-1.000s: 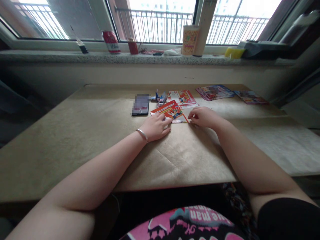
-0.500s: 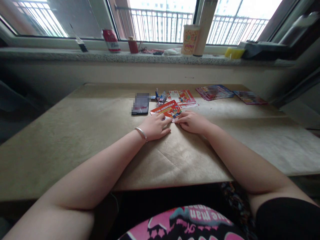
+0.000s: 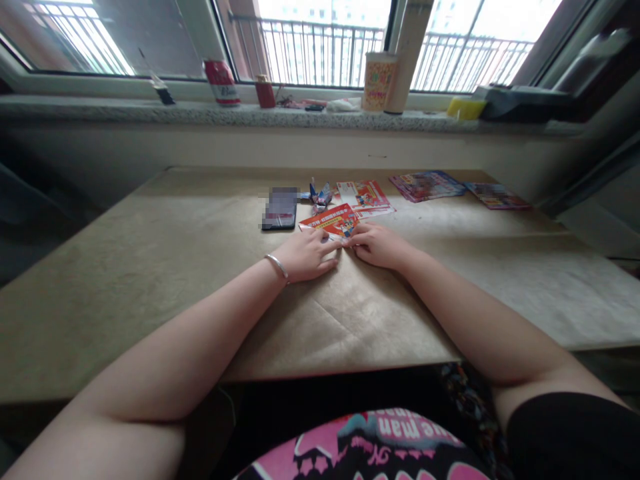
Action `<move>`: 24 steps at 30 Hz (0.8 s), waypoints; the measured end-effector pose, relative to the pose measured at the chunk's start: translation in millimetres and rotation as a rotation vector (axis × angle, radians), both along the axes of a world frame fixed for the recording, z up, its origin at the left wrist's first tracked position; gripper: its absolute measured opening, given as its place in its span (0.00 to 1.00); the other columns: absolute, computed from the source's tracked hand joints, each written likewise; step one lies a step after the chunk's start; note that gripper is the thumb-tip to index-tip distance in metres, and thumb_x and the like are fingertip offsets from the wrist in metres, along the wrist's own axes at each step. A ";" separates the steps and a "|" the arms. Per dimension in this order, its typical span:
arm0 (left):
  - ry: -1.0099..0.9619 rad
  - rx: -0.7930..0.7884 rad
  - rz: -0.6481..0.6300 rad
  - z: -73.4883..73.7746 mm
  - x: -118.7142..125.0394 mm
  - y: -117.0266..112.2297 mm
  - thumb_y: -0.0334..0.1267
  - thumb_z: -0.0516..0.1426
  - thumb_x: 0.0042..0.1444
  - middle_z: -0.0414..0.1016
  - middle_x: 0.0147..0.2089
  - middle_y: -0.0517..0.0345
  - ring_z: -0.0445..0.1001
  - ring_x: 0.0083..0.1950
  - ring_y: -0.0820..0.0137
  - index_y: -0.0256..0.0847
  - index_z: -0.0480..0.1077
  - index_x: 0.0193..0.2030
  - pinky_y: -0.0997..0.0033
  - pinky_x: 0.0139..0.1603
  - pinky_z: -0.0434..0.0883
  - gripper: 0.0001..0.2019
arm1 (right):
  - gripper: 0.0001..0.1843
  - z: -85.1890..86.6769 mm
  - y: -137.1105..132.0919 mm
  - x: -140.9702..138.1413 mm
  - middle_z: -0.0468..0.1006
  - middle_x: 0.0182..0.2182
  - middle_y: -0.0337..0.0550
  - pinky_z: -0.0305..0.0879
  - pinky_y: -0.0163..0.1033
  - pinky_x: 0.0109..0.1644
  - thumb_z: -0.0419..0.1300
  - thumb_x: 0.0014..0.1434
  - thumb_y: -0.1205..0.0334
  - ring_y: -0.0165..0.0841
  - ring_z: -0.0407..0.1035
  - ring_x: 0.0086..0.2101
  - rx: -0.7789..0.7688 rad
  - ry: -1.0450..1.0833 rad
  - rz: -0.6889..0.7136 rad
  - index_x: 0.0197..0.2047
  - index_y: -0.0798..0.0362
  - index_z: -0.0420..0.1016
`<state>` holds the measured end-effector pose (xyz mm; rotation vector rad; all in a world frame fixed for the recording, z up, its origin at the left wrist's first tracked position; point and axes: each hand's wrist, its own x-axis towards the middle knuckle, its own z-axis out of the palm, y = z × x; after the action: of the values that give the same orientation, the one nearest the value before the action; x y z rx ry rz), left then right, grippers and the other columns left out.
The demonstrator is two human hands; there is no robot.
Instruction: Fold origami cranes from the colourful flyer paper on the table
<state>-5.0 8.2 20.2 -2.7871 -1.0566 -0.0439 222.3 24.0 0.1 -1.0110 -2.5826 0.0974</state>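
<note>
My left hand (image 3: 306,255), with a bracelet at the wrist, lies fingers stretched on the near left part of a red printed leaflet (image 3: 331,219) on the paper-covered table (image 3: 150,267). My right hand (image 3: 376,244) rests beside it, fingers curled and pressing on the leaflet's near right edge, the two hands almost touching. A second red leaflet (image 3: 364,196) lies just behind, and a small folded paper figure (image 3: 320,195) stands left of it.
A dark phone (image 3: 280,209) lies left of the leaflets. Two more piles of printed sheets (image 3: 426,185) (image 3: 495,195) are at the far right. The windowsill (image 3: 250,117) carries a red can (image 3: 221,81), a cup (image 3: 378,80) and small items.
My right hand slid left along the leaflet's near edge until it met the left hand. The left hand stayed in place.
</note>
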 end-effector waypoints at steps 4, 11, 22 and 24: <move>0.018 0.013 0.026 -0.7 0.7 0.7 0.51 0.48 0.65 0.70 0.54 0.46 0.71 0.53 0.58 0.48 0.68 0.59 0.58 0.54 0.67 0.21 | 0.16 0.6 -0.2 -1.8 0.78 0.41 0.47 0.65 0.40 0.51 0.55 0.58 0.69 0.35 0.70 0.42 -0.007 -0.003 -0.014 0.44 0.51 0.82; 0.024 -0.073 -0.003 6.4 -10.3 7.7 0.45 0.49 0.65 0.71 0.57 0.48 0.71 0.57 0.61 0.43 0.71 0.56 0.61 0.59 0.65 0.18 | 0.16 0.5 -1.0 -2.5 0.78 0.42 0.47 0.65 0.40 0.51 0.54 0.60 0.69 0.35 0.70 0.42 -0.004 -0.011 -0.022 0.44 0.51 0.82; 0.084 -0.132 0.109 22.7 -21.3 8.4 0.39 0.47 0.61 0.77 0.53 0.59 0.73 0.52 0.68 0.49 0.78 0.45 0.71 0.55 0.68 0.17 | 0.16 -2.6 1.1 -1.1 0.78 0.41 0.47 0.66 0.40 0.49 0.54 0.60 0.68 0.35 0.70 0.41 0.014 0.004 -0.015 0.43 0.50 0.82; 0.085 -0.135 0.135 22.7 -22.9 9.3 0.40 0.48 0.61 0.78 0.51 0.59 0.74 0.51 0.68 0.48 0.79 0.43 0.72 0.54 0.68 0.17 | 0.16 -2.5 1.0 -0.9 0.78 0.42 0.47 0.66 0.40 0.49 0.54 0.60 0.68 0.35 0.70 0.41 0.012 0.000 -0.024 0.44 0.50 0.82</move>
<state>-28.0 17.4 42.8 -2.7976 -1.2674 0.1673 221.4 25.0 -2.4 -1.0371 -2.5677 0.0751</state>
